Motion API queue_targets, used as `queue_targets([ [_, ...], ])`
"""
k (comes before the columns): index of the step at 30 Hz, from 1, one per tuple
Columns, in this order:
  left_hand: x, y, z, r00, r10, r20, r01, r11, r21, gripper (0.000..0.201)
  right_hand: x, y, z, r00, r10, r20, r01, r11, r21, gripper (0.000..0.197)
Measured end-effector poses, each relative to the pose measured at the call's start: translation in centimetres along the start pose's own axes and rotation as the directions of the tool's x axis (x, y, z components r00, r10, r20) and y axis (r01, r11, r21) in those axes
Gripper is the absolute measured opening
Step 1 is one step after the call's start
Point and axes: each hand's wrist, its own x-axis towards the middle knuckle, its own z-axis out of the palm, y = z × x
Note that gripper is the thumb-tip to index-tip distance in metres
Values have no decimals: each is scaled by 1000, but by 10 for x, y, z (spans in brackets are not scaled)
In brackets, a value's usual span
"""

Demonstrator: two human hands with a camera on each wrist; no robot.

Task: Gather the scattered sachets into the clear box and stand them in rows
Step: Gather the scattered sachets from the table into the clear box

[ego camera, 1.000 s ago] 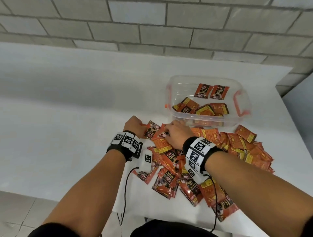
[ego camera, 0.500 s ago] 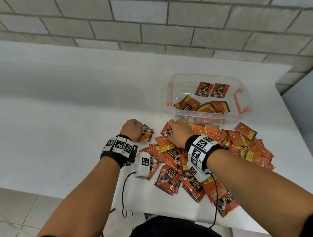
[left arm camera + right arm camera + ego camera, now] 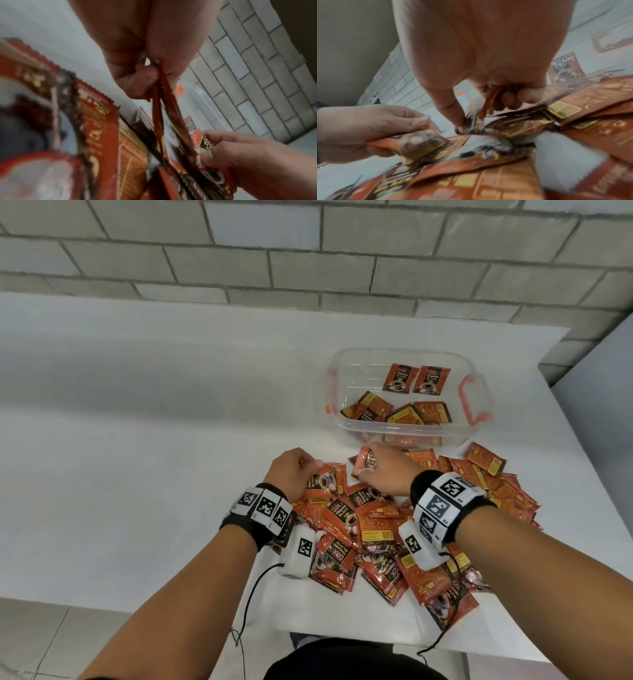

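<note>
The left hand [image 3: 295, 472] slides back along the near-left edge of the pile [image 3: 387, 529], now pinching sachets [image 3: 161, 102] edge-on between thumb and fingers. The right hand [image 3: 385, 474] lifts its sachet [image 3: 363, 462] off the pile, tilted up just short of the clear box [image 3: 474, 378].
</note>
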Motion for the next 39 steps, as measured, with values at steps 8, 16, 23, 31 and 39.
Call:
queue_targets([
  [8,2,12,11,989,5,149,-27,989,145,87,-9,6,10,986,-22,166,34,997,-73,70],
  [16,7,28,15,983,-60,174,11,963,270,65,-30,17,-2,983,-24,180,27,1000,-13,66],
  [23,6,37,13,997,-38,72,29,991,127,56,-29,19,4,976,6,219,41,977,-212,73],
  [31,-16,10,-22,995,-91,-50,72,952,-296,32,-30,18,8,975,-32,222,76,979,-191,71],
  [39,-66,-46,-27,987,-147,61,155,977,-146,35,-31,12,10,951,-80,298,150,964,-220,65],
])
